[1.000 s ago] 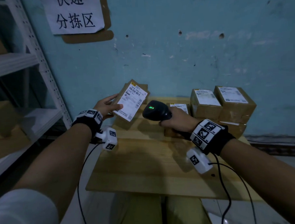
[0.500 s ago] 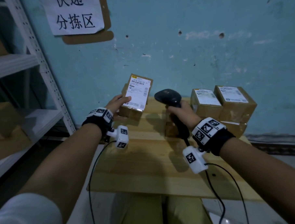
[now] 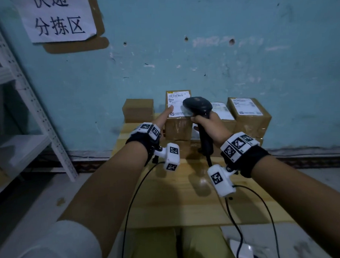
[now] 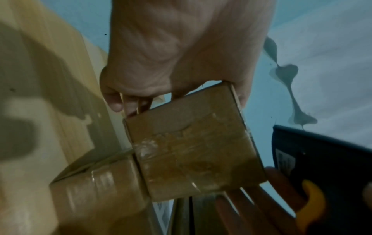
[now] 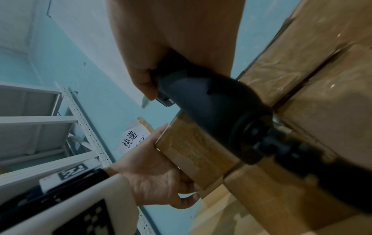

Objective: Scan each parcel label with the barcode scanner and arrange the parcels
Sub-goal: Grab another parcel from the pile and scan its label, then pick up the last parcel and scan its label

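Brown cardboard parcel [image 3: 178, 116] is sitting atop stacked boxes at the desk's [image 3: 188, 202] back, left hand [image 3: 162, 118] fingers pinching it, right hand [image 3: 213, 125] fingers gripping the barcode scanner [image 3: 198, 108].

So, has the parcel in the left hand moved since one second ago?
Yes. The held parcel has gone away from the person, toward the blue wall, and now sits among the stacked parcels at the far edge of the wooden table.

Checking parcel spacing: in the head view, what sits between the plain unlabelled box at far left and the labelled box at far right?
The parcel the left hand holds, the scanner, and another labelled box behind it.
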`<action>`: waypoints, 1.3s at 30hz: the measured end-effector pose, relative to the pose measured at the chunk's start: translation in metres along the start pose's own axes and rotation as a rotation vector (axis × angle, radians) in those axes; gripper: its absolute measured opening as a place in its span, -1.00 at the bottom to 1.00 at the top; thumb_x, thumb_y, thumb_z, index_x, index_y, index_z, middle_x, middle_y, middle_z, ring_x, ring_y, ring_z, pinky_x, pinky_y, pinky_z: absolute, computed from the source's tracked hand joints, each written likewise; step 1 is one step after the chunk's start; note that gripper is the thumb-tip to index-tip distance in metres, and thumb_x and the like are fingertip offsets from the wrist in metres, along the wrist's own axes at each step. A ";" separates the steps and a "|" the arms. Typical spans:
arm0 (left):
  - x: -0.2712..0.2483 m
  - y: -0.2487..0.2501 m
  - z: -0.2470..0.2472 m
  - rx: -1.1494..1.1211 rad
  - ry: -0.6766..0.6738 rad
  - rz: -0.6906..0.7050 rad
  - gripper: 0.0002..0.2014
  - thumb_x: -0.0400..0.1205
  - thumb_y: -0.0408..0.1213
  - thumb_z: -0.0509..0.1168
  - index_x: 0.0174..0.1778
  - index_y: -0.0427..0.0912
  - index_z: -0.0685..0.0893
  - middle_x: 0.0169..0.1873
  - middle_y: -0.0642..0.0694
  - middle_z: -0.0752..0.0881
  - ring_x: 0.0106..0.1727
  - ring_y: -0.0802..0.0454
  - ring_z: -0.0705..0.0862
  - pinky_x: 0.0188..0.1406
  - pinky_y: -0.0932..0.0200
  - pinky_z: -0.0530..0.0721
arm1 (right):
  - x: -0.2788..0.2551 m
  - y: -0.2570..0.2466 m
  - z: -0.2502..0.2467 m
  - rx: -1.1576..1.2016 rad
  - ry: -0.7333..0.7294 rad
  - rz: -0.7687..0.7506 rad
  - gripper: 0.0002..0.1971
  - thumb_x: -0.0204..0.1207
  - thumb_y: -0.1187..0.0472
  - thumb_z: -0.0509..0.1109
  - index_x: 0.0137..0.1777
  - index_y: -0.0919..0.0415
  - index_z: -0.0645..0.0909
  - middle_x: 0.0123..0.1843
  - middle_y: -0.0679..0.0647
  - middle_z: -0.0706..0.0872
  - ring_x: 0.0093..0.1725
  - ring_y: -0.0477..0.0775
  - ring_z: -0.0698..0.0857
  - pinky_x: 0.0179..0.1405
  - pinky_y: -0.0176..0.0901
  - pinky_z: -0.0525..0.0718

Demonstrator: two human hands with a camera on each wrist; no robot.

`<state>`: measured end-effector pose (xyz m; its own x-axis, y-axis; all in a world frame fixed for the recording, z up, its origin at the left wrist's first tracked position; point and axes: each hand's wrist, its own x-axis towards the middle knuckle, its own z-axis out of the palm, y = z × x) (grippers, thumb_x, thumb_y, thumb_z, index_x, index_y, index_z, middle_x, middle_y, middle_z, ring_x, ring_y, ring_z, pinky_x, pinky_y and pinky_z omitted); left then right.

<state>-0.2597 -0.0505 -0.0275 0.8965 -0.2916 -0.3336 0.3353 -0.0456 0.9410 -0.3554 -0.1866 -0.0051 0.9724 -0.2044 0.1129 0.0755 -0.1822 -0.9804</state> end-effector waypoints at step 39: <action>-0.033 0.007 -0.024 -0.030 0.282 0.039 -0.18 0.64 0.30 -0.25 0.64 -0.29 0.01 0.62 -0.33 0.14 0.64 -0.23 0.15 0.62 -0.16 0.12 | -0.003 -0.024 0.032 -0.109 0.037 -0.152 -0.80 0.50 0.28 0.39 0.11 0.24 0.56 -0.09 0.14 0.63 0.02 0.13 0.62 0.03 -0.06 0.58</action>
<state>-0.2801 -0.0183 -0.0113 0.9525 -0.0150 -0.3042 0.3040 -0.0106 0.9526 -0.3526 -0.1506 0.0132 0.9427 -0.2012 0.2660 0.1945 -0.3162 -0.9286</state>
